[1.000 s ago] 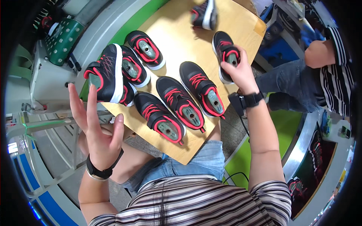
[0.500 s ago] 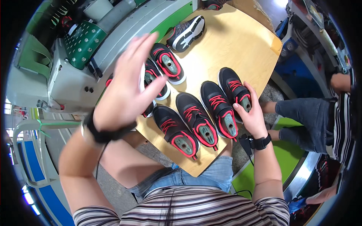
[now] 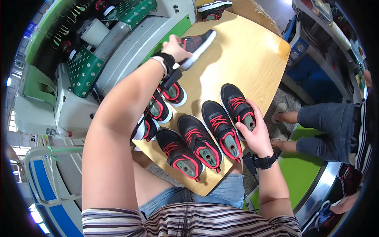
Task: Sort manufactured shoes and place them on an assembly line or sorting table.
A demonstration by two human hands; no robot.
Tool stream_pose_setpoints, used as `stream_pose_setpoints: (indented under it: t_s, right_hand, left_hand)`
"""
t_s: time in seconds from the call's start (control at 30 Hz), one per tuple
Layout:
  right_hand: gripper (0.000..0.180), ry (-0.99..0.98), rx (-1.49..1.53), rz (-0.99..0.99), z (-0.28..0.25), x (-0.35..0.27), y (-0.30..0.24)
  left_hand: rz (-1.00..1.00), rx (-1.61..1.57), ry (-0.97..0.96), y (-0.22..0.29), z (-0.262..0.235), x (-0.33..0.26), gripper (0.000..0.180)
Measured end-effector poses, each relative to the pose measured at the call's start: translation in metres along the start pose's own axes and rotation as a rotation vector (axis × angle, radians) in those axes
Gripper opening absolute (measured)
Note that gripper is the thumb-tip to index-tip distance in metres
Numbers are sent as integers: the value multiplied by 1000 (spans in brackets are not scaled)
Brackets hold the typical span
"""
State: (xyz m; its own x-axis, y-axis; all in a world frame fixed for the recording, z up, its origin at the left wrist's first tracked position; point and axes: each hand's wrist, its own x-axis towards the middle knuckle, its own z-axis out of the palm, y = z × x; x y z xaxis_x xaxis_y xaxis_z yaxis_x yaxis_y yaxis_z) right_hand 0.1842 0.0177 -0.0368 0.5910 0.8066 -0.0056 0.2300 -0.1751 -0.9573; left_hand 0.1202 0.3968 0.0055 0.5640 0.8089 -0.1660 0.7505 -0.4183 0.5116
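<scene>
At the far left of the wooden table, my left hand (image 3: 175, 49) grips the heel end of a black-and-red sneaker (image 3: 199, 44) with a white sole, tilted and casting a shadow below. Close to the table's right edge, my right hand (image 3: 256, 135) is wrapped round the heel of another black sneaker (image 3: 232, 96) with red laces. Beside it stand three similar sneakers in a row: one (image 3: 213, 114), a middle one (image 3: 192, 128) and a left one (image 3: 169, 144), green-grey pieces showing inside. More sneakers (image 3: 159, 107) stand under my left forearm, partly hidden by it.
Another dark shoe (image 3: 215, 10) lies at the table's far edge. A grey-and-green machine (image 3: 130, 39) borders the table on the left. To the right a person in dark shorts (image 3: 325, 118) stands by a green platform (image 3: 312, 158). The wooden table (image 3: 244, 51) ends near my lap.
My left hand has moved away from me across the table and taken hold of the far sneaker, which has shifted and turned. My right hand remains on its sneaker.
</scene>
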Motion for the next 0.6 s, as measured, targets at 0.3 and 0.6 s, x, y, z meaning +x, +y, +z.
stream_pose_setpoints:
  t_s: [0.3, 0.6]
  right_hand:
    - [72, 104, 42, 20, 10, -5, -9]
    - [65, 103, 250, -40, -21, 36, -39]
  left_hand:
    - [118, -302, -191, 17, 51, -12, 88]
    - [264, -1063, 228, -16, -172, -142, 51]
